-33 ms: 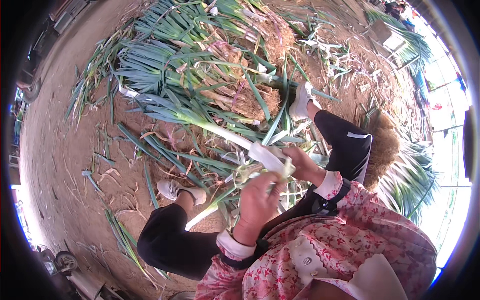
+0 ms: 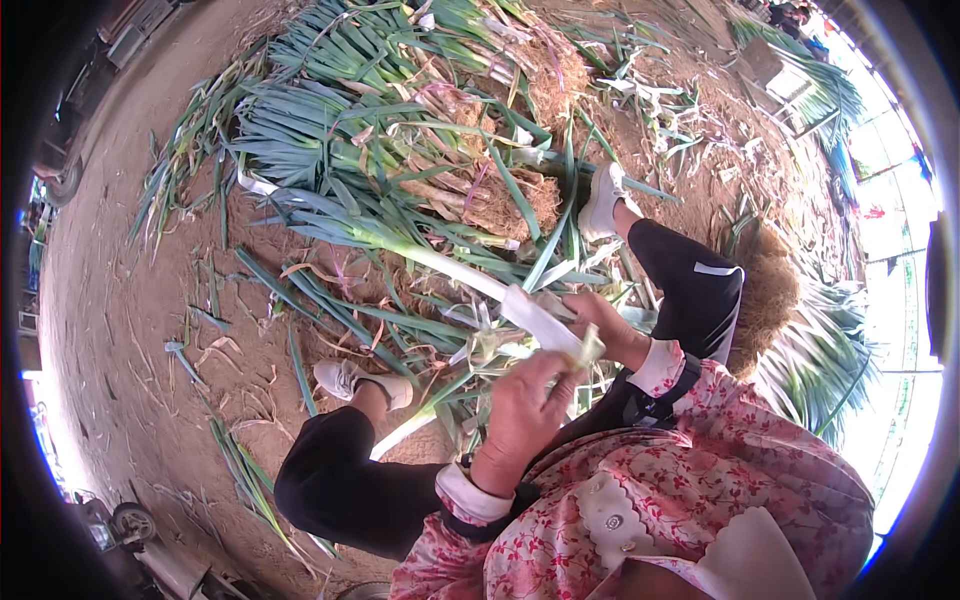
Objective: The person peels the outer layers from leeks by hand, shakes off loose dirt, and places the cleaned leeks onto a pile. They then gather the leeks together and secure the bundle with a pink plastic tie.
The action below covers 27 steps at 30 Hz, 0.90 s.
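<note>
A long leek (image 2: 455,270) lies in front of me, its pale shank pointing at my hands and its green leaves resting on the heap. At the shank's near end is a flat white strip (image 2: 538,318); I cannot tell whether it is a peeled layer or a wrapping. My left hand (image 2: 525,405) is closed in a pinch at the strip's near end, where a crumpled pale-yellow end (image 2: 592,345) sticks out past the thumb. My right hand (image 2: 608,328) is closed just beyond the strip, its fingertips beside it. What it grips is mostly hidden.
Bundles of leeks (image 2: 320,130) with roots (image 2: 515,205) are heaped ahead. More leeks (image 2: 810,350) lie at the right by a root mass (image 2: 768,295). Loose leaves and peelings (image 2: 345,315) litter the dirt ground between my shoes (image 2: 362,384). A wheel (image 2: 132,521) shows at lower left.
My left hand and the pale-yellow end have shifted slightly right and down, with the white strip's near end. My right hand has barely moved. The heap is unchanged.
</note>
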Each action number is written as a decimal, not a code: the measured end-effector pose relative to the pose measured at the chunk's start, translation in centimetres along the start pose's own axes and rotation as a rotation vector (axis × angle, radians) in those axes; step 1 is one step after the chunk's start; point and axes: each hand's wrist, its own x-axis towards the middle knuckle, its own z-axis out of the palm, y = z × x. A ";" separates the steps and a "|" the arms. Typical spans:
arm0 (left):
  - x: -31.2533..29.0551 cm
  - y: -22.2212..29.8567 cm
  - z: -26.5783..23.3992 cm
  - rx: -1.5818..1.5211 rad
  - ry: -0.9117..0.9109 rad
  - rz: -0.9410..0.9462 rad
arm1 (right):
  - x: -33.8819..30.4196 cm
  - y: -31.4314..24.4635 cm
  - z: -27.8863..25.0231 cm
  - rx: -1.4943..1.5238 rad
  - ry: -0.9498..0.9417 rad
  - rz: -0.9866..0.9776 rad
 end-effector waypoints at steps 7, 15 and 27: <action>-0.5 -2.8 -1.3 -0.581 0.013 -0.636 | 1.5 -3.1 -0.7 -0.157 0.047 -0.133; 1.2 -16.5 -5.7 -1.229 0.457 -0.611 | 1.0 -5.1 3.2 -0.265 -0.084 -0.181; 0.9 -12.0 -2.6 -0.033 -0.027 -0.493 | 1.7 -3.9 3.9 -0.728 -0.044 -0.126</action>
